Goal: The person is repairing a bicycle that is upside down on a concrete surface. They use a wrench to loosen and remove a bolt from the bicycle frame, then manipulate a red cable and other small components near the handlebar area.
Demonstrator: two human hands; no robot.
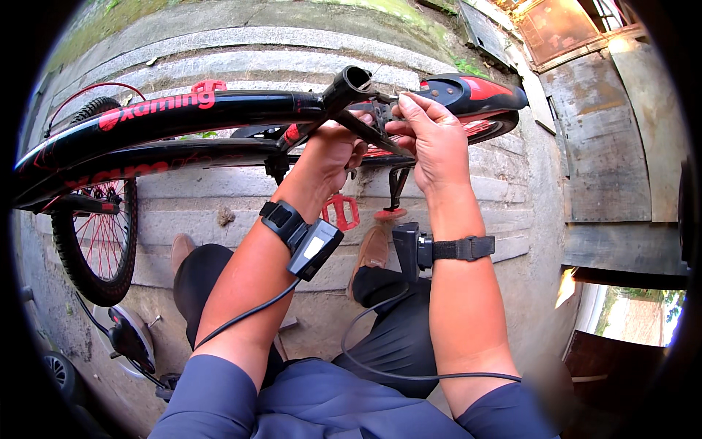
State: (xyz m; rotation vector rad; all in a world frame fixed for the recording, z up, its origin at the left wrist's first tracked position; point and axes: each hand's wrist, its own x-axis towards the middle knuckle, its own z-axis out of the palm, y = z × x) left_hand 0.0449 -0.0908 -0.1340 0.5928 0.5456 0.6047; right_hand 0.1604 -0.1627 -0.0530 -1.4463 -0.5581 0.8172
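A black bicycle frame [212,117] with red lettering stretches across in front of me, its open seat tube [351,82] holding no saddle. My left hand [330,157] is curled in beside the seat tube, fingers partly hidden behind the frame; what they grip is unclear. Just right of it, my right hand [439,135] is closed, thumb and forefinger pinched by a dark metal bracket [380,113] at the front of the mudguard. Anything in that pinch is too small to name. The black and red rear mudguard [468,91] extends to the right over the rear wheel [493,128].
The front wheel [99,241] with red spokes is turned at the left. A red pedal [341,212] and a kickstand [398,186] are below the frame. At lower left lies a black saddle [131,338]. Wooden boards [599,139] line the right side. Cables run from straps on both my forearms.
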